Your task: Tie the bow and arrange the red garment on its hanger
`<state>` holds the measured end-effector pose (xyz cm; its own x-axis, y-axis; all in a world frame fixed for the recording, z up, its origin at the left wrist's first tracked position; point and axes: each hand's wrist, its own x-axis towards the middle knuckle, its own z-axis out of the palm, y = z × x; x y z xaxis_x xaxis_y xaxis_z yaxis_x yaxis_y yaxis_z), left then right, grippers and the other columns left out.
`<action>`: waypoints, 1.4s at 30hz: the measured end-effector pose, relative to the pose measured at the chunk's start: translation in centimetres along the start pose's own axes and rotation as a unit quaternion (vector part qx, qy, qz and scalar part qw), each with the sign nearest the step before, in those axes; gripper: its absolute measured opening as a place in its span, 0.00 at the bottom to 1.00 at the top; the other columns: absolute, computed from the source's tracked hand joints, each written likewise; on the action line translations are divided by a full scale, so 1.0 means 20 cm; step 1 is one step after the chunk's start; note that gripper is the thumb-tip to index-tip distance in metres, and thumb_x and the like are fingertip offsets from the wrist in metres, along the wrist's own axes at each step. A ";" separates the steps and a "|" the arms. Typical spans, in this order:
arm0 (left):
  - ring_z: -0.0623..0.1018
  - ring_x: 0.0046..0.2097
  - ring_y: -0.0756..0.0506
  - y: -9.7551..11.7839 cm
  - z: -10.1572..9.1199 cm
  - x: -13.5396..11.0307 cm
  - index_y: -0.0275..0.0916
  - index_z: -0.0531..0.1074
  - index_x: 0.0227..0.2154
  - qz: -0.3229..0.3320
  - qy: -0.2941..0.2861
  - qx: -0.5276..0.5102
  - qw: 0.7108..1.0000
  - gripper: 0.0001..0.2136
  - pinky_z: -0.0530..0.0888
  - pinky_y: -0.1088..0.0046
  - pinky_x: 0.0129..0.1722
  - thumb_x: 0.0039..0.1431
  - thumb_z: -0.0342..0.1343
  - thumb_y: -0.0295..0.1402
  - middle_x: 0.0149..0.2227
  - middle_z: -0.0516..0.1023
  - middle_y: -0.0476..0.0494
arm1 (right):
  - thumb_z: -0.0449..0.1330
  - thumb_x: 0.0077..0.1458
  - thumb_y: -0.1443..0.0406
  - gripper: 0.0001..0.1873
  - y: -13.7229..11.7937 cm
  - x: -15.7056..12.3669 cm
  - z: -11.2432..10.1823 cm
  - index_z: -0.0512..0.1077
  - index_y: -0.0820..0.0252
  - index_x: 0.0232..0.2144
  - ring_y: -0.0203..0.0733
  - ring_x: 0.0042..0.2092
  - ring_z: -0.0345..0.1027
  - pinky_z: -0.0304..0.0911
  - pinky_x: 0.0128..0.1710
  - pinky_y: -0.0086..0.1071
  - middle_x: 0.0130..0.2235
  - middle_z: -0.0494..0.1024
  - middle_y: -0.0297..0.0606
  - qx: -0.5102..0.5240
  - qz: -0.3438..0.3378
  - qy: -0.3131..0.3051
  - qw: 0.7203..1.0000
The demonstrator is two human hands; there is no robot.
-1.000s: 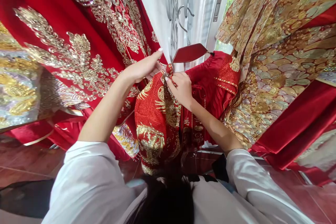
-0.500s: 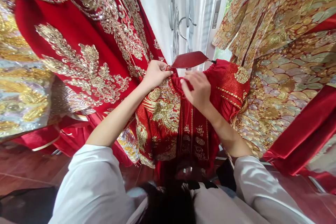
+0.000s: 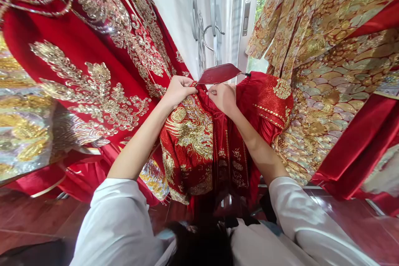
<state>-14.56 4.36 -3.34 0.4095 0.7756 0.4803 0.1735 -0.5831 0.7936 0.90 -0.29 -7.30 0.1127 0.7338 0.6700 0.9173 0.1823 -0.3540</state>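
Observation:
A red garment with gold embroidery [image 3: 193, 133] hangs in front of me from a hanger [image 3: 220, 74] with a dark red body and a metal hook. My left hand [image 3: 178, 91] pinches the garment's upper edge at the left end of the hanger. Just below the hanger's middle, my right hand [image 3: 223, 97] has thumb and forefinger closed on the red fabric at the neckline. The gathered right shoulder of the garment lies by the hanger's black tip. My fingers hide the exact bit of cloth under each pinch.
A large red jacket with gold beadwork [image 3: 102, 87] hangs close on the left. On the right hangs a gold scale-patterned garment [image 3: 327, 79]. Behind the hanger are grey metal bars and a door edge with a lock plate [image 3: 246, 16]. Dark red tiles [image 3: 28, 216] cover the floor.
My right hand has moved left along the neckline, from loosely spread fingers to a pinch on the fabric. My left hand keeps its hold. The view has shifted slightly.

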 end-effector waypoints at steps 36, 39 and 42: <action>0.67 0.56 0.38 0.13 0.11 -0.12 0.42 0.72 0.42 0.330 -0.035 0.413 0.848 0.11 0.74 0.67 0.38 0.58 0.50 0.31 0.58 0.65 0.40 | 0.56 0.46 0.72 0.10 0.04 -0.03 -0.08 0.65 0.64 0.16 0.28 0.24 0.56 0.54 0.28 0.26 0.19 0.65 0.29 0.399 0.059 0.111 0.908; 0.66 0.55 0.37 0.14 0.13 -0.11 0.39 0.71 0.41 0.320 -0.036 0.414 0.851 0.11 0.74 0.68 0.37 0.57 0.50 0.30 0.56 0.65 0.37 | 0.57 0.46 0.72 0.10 0.05 -0.03 -0.08 0.65 0.64 0.15 0.28 0.25 0.57 0.56 0.29 0.26 0.20 0.66 0.29 0.401 0.047 0.094 0.910; 0.66 0.53 0.37 0.16 0.14 -0.11 0.37 0.71 0.40 0.310 -0.036 0.426 0.849 0.09 0.73 0.69 0.35 0.56 0.50 0.28 0.53 0.66 0.35 | 0.57 0.47 0.71 0.09 0.06 -0.05 -0.10 0.67 0.64 0.17 0.28 0.25 0.58 0.56 0.29 0.26 0.21 0.68 0.30 0.364 0.012 0.067 0.929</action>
<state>-12.36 0.21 -2.92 0.7063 0.2571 0.6595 0.4774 -0.8610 -0.1756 2.61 -2.09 -6.97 0.2208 0.6644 0.7140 0.4177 0.5971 -0.6848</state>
